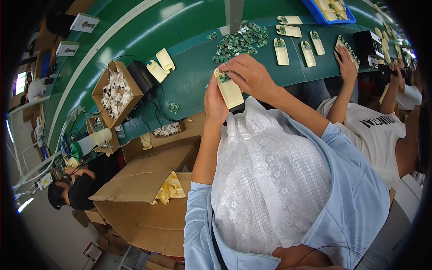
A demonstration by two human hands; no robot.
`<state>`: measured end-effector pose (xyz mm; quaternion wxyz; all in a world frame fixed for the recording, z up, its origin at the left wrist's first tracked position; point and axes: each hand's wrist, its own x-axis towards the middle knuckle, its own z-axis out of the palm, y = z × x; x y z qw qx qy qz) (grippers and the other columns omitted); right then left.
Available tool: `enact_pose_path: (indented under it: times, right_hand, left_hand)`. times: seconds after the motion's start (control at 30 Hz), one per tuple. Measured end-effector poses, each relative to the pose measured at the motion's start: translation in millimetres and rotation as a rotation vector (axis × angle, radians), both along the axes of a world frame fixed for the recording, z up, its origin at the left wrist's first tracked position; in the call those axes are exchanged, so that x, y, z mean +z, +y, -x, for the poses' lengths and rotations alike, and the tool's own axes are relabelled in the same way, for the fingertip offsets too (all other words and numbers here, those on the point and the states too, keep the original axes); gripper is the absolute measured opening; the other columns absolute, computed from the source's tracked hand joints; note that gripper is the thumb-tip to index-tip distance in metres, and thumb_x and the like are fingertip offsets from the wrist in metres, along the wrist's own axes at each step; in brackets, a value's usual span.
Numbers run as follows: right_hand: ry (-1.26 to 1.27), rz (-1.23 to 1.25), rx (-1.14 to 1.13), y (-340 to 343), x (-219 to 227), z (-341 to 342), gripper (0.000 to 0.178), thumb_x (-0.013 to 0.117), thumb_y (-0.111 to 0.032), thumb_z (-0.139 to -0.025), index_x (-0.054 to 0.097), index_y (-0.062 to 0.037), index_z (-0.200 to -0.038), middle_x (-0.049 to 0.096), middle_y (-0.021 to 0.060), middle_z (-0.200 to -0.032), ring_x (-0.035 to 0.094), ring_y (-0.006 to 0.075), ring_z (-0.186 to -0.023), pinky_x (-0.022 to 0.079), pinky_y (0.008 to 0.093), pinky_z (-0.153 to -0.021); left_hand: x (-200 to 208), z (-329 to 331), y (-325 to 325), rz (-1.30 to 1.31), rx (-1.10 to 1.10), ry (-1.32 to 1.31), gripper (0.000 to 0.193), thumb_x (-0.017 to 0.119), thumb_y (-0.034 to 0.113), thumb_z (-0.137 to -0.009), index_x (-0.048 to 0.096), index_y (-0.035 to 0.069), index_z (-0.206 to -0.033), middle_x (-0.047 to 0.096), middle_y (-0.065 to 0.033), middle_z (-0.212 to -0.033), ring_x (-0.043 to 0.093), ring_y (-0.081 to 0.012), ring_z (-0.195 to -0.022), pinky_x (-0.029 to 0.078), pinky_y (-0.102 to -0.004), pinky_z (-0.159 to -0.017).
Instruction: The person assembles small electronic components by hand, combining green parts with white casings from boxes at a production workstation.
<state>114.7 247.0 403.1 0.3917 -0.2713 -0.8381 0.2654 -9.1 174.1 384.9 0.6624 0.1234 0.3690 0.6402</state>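
Observation:
My left hand [216, 102] is wrapped round the edge of a cream plastic shell [230, 93], which is held tilted above the table edge. A small green circuit board [223, 77] sits at the shell's upper end. My right hand [252, 76] reaches over from the right, its fingers bent and pressed together on that board; the fingertips partly hide it. Just beyond my hands lies a heap of small green circuit boards [243, 41]. To the right of the heap, several cream shells with boards in them [281, 53] rest on the green table.
Two cream shells [157, 72] lie at the left, near a carton of white parts [118, 92] and a black box [141, 76]. A blue bin [320, 17] of shells stands at the back right. Open cartons [144, 225] are below left. A co-worker's hand [346, 65] is at the right.

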Motion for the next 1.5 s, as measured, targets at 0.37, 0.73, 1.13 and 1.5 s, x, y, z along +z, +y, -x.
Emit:
enact_pose_path:
  times: [0.37, 0.73, 1.13, 1.5]
  right_hand:
    - [-0.051, -0.019, -0.012, -2.6, -1.6, 2.2, 0.015, 0.063, -0.005, -0.078, 0.064, -0.0037, -0.092, 0.058, 0.0081, -0.091, 0.056, 0.0267, -0.09, 0.047, 0.0369, -0.078]
    - [-0.083, -0.099, -0.005, -6.4, -2.3, 3.5, 0.013, 0.064, -0.004, -0.076, 0.063, -0.003, -0.089, 0.056, 0.0095, -0.089, 0.056, 0.0273, -0.088, 0.047, 0.0362, -0.077]
    - [0.363, 0.916, 0.057, -17.2, -4.8, 1.0, 0.026, 0.053, -0.009, -0.091, 0.058, -0.0031, -0.116, 0.061, 0.0028, -0.099, 0.057, 0.0108, -0.088, 0.048, 0.0251, -0.079]
    - [0.44, 1.017, 0.229, -20.7, -12.5, 7.2, 0.03, 0.044, -0.008, -0.096, 0.049, -0.0009, -0.125, 0.06, 0.0047, -0.111, 0.056, 0.0096, -0.092, 0.047, 0.0248, -0.083]
  left_hand:
    - [-4.9, 1.3, -5.4, -0.068, -0.039, 0.129, 0.045, 0.03, 0.029, -0.1, 0.037, 0.002, -0.135, 0.052, -0.0089, -0.124, 0.054, -0.0181, -0.111, 0.045, -0.0327, -0.093]
    - [2.9, -3.4, -8.7, 0.015, -0.039, 0.64, 0.041, 0.033, 0.028, -0.101, 0.046, 0.002, -0.129, 0.058, -0.0074, -0.11, 0.056, -0.014, -0.1, 0.045, -0.027, -0.085]
    - [24.4, -7.9, -8.1, 0.048, 0.084, 0.411, 0.038, 0.032, 0.026, -0.101, 0.052, 0.001, -0.121, 0.061, -0.0078, -0.099, 0.058, -0.0107, -0.087, 0.048, -0.0249, -0.072]
    - [2.0, -2.9, -6.5, -0.013, 0.124, 0.588, 0.037, 0.033, 0.026, -0.101, 0.05, 0.001, -0.12, 0.059, -0.0067, -0.101, 0.059, -0.0115, -0.086, 0.049, -0.0236, -0.071]
